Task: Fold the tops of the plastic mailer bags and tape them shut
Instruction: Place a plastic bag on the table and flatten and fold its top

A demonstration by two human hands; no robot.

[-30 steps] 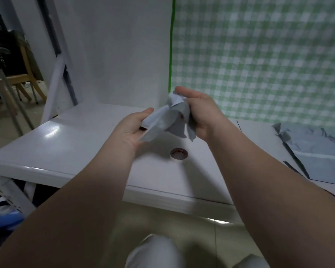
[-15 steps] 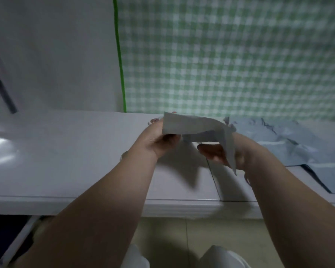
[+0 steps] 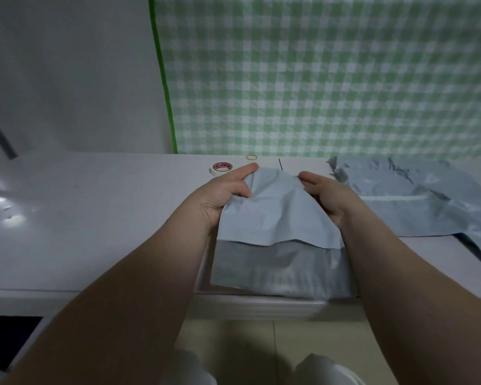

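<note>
At the near edge of the white table [image 3: 95,218], we see a grey mailer bag [image 3: 278,218] with its darker flap end toward us. Its far corners are hidden by the left hand [image 3: 222,190] and the right hand [image 3: 325,195], each gripping one side edge; fingertips beneath cannot be made out. The pile of mailer bags [image 3: 417,201] at right is cut off by the frame. Beyond the left hand lie a tape roll [image 3: 221,167] and a rubber band [image 3: 251,157].
</note>
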